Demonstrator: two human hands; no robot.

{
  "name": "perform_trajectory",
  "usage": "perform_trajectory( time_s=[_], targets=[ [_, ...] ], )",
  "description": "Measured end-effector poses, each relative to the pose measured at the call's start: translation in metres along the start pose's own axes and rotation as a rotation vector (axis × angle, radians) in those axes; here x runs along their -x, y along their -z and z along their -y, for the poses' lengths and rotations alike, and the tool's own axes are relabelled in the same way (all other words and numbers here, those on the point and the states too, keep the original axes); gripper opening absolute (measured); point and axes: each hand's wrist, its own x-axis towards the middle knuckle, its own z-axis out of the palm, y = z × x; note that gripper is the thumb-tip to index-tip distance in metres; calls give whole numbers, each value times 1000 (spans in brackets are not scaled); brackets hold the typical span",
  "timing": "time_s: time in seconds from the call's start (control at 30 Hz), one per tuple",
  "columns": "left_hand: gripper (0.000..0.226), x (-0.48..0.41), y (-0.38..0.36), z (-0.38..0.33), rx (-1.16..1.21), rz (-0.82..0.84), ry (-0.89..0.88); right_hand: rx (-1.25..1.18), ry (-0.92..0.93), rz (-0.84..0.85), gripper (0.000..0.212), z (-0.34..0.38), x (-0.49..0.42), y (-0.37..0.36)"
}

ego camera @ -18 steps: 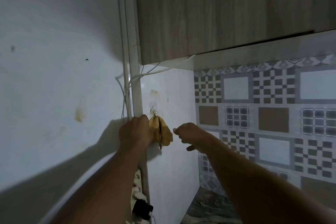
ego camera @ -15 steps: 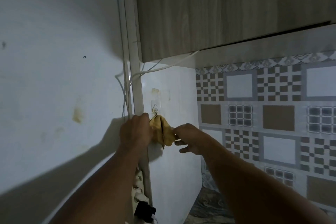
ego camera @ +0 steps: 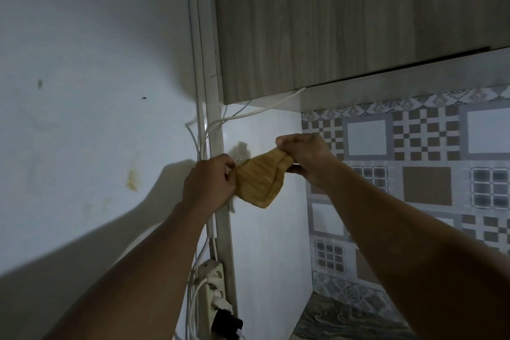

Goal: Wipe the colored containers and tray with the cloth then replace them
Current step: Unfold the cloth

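The yellow-brown cloth (ego camera: 259,182) hangs stretched between both hands in front of the white wall panel (ego camera: 265,243), under the wood-grain wall cabinet (ego camera: 345,22). The left hand (ego camera: 209,182) pinches the cloth's left end between thumb and curled fingers. The right hand (ego camera: 306,157) has the right end bunched inside its curled fingers. So each grip is closed on fabric, and the middle sags in a loose fold. The colored containers and tray are not in view.

The hands and the cloth hide the wall just behind them, so it is impossible to tell whether the cloth is caught on anything there. If it is, a sharp pull could tear the fabric or rip loose whatever it is caught on.

The nearer hazard lies below. A white power strip (ego camera: 214,281) with plugs in it sits under the left forearm, and white cables (ego camera: 201,143) run up the corner beside the left hand. If either grip slips, the cloth would likely drop onto the sockets, which is a real risk if it is damp. Lowering the left arm carelessly could also snag a cable. The dark surface (ego camera: 345,323) below the tiled backsplash (ego camera: 414,174) is barely in view.
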Motion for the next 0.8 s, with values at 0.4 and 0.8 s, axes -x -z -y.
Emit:
perform_trajectory(
  time_s=[0.4, 0.8],
  targets=[
    [36, 83, -14, -109, 694, 813, 436, 73, -258, -28, 18, -10, 98, 81],
    [23, 153, -13, -191, 903, 873, 398, 515, -194, 37, 23, 12, 183, 167]
  ],
)
